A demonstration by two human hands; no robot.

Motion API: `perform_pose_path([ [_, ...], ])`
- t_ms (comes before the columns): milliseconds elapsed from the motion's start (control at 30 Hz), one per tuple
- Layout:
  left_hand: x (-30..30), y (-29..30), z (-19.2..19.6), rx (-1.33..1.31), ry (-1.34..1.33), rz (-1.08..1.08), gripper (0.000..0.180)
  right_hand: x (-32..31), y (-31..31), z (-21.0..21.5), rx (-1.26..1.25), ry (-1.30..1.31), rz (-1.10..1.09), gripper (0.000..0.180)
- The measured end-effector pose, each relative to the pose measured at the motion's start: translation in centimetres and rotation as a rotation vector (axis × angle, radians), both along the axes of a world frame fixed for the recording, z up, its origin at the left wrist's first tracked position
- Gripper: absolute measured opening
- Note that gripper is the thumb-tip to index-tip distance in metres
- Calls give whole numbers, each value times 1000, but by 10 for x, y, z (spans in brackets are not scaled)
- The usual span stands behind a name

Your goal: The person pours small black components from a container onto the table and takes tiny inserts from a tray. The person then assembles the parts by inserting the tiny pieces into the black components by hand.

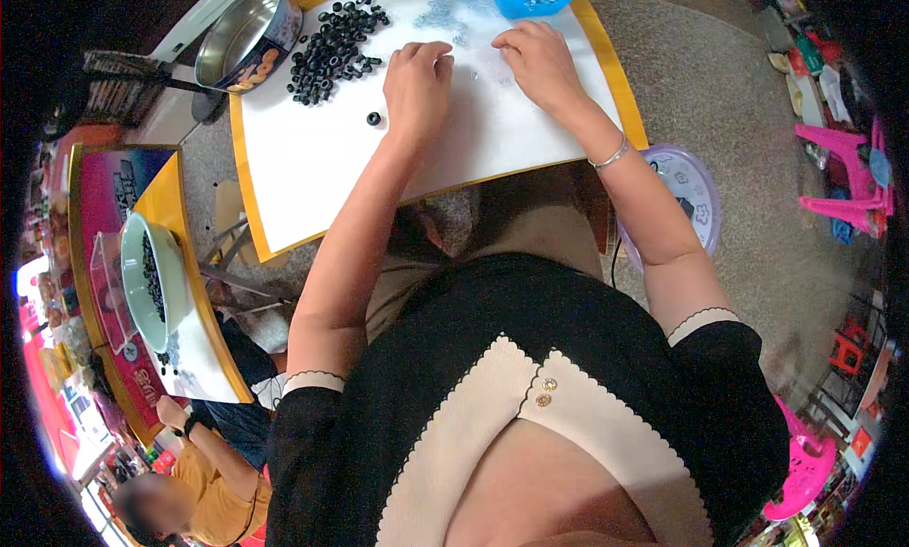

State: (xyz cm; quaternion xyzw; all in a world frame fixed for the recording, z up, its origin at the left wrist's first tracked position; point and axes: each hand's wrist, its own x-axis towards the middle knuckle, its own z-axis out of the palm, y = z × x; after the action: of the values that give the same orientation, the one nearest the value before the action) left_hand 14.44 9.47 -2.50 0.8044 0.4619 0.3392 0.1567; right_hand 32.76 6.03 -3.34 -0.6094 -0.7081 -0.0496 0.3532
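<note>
My left hand [417, 90] is over the white-topped table, its fingers bent and thumb drawn in close to them. Beside it lies a loose heap of small black ring-shaped parts [331, 59], with one black ring [373, 119] apart from the rest near my wrist. Across a small gap, my right hand [542, 66] has its fingertips bent together, pointing toward the left hand. Anything between either hand's fingertips is too small to make out. Beyond the hands, small clear bluish pieces [450, 12] are scattered on the white sheet. A blue tray [535, 5] at the far edge holds more such pieces.
A round metal tin [248, 40] stands at the table's far left corner. Under the table's right edge is a lilac round stool or lid [696, 192]. At left, another person [213, 481] sits by a second table with a pale green bowl [170, 282] of black parts.
</note>
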Motion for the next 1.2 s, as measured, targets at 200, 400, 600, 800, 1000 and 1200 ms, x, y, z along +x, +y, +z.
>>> perform_pose_path([
  [200, 23, 38, -7, 257, 243, -16, 15, -11, 13, -1, -66, 113, 28, 17],
  [400, 14, 32, -7, 160, 260, -64, 12, -23, 23, -5, -115, 45, -16, 18],
  [600, 6, 18, 5, 37, 0, -90, 13, -27, 19, 0, -131, 224, 59, 15],
  [800, -2, 8, 14, -327, -338, -108, 17, -28, 1, 13, -126, 289, 84, 16],
  [1000, -7, -1, 24, -631, -621, -143, 21, -25, -5, 8, -117, 504, 112, 17],
  [1200, -7, -5, 21, -605, -564, -126, 22, -19, -6, 2, 83, 47, -24, 18],
])
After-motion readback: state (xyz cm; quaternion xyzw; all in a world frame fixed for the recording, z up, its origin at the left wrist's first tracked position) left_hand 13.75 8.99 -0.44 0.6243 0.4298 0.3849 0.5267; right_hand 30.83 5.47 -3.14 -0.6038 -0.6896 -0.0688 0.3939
